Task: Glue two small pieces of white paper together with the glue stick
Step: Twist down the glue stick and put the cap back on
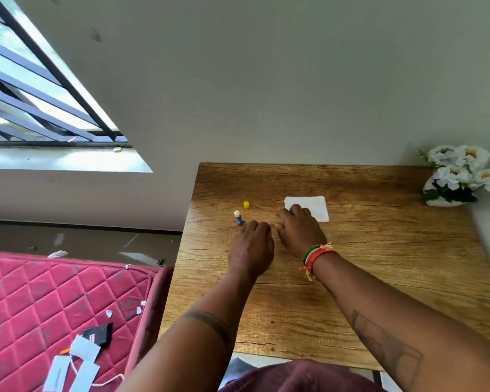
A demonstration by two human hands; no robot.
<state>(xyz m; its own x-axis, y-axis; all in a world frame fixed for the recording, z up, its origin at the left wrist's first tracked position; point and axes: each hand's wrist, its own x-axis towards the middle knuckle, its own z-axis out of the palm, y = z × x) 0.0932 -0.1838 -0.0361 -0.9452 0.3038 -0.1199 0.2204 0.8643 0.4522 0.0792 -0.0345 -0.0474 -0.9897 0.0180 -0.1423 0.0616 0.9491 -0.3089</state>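
That white paper (311,207) looks flimsy, so I'd pinch an edge; the right hand (300,230) rests on it with loosely curled fingers, the left hand (252,244) sits half-curled and empty near the uncapped glue stick (238,217).

the wooden table (379,250) is warm brown with dark grain streaks. on it, white paper (316,206) at 1 o'clock, a blue glue stick (238,217) with white tip and its yellow cap (246,204) at 11. quilted crimson mattress (40,292) at 8; white flowers (464,171) at 2.

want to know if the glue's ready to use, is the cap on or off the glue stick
Off. The glue stick stands upright on the table with its white tip bare, and the yellow cap sits apart, just behind it.
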